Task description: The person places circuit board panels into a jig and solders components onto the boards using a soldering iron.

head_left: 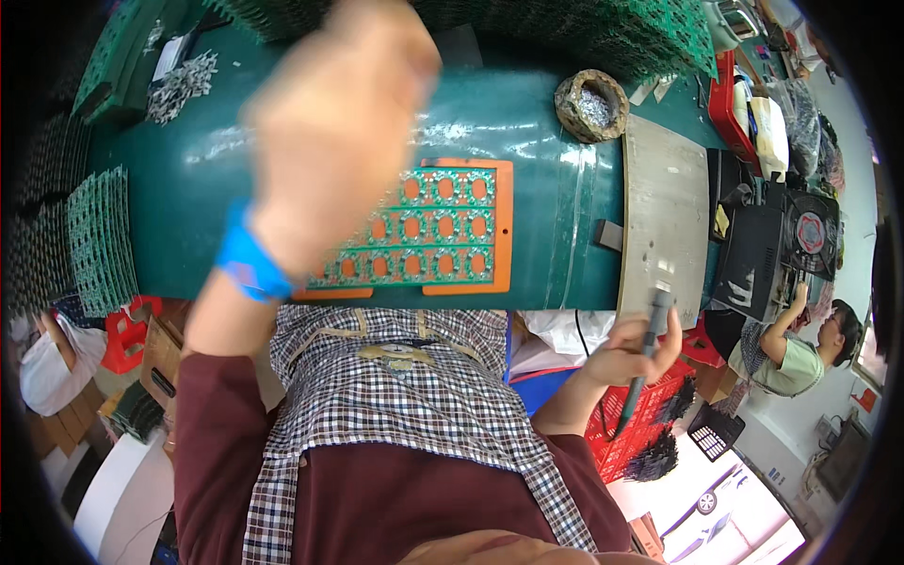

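Left hand [339,122], grip unclear, part-hides circuit panel [428,230]; right hand [629,358] pinches tool [653,331] near crate [652,412].

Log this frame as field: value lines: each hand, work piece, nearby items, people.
left hand: blurred, blue band at wrist; grip unclear
right hand: gripping a dark pen-shaped tool
work piece: green circuit boards in an orange tray, partly hidden behind left hand
surface: green tabletop
nearby: rough round bowl, flat greyish board, green board stacks
people: one other person, far right
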A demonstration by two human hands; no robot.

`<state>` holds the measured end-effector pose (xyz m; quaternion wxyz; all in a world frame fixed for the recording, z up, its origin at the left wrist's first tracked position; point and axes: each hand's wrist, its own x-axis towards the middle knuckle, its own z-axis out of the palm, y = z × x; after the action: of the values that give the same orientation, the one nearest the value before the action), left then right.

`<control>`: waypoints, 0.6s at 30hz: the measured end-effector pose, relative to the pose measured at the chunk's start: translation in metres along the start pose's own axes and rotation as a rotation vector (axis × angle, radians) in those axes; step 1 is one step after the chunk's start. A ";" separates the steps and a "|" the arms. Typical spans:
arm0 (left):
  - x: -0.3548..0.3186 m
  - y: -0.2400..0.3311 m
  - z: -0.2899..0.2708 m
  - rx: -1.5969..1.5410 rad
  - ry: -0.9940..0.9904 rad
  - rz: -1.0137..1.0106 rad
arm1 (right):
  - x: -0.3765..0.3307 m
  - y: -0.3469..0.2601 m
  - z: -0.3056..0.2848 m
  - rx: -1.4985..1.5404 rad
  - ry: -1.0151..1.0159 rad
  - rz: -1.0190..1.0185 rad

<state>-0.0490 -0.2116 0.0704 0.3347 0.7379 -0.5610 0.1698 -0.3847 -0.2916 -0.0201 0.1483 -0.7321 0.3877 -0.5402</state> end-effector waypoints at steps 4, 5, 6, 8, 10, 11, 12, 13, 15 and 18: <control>-0.076 0.026 0.035 -0.317 -0.491 -0.374 | 0.013 -0.053 0.042 0.441 -0.477 0.324; -0.082 0.030 0.034 -0.339 -0.451 -0.369 | 0.016 -0.058 0.050 0.413 -0.528 0.241; -0.086 0.033 0.033 -0.359 -0.410 -0.365 | 0.017 -0.062 0.056 0.386 -0.580 0.157; -0.085 0.033 0.028 -0.359 -0.421 -0.409 | 0.019 -0.065 0.057 0.375 -0.692 0.062; -0.085 0.032 0.024 -0.356 -0.428 -0.446 | 0.012 -0.074 0.061 0.352 -0.680 0.160; -0.085 0.031 0.024 -0.337 -0.395 -0.413 | 0.011 -0.076 0.064 0.329 -0.646 0.213; -0.086 0.030 0.023 -0.318 -0.361 -0.377 | 0.011 -0.078 0.067 0.307 -0.611 0.264; -0.086 0.030 0.023 -0.317 -0.367 -0.383 | 0.011 -0.079 0.070 0.340 -0.587 0.323; -0.087 0.031 0.021 -0.274 -0.373 -0.381 | 0.014 -0.079 0.074 0.324 -0.624 0.315; -0.089 0.030 0.023 -0.306 -0.350 -0.368 | 0.017 -0.076 0.076 0.264 -0.687 0.254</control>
<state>-0.1085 -0.1682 0.0068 0.3653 0.7863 -0.4860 -0.1100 -0.2828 -0.2694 0.0116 0.4281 -0.7911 0.3303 -0.2859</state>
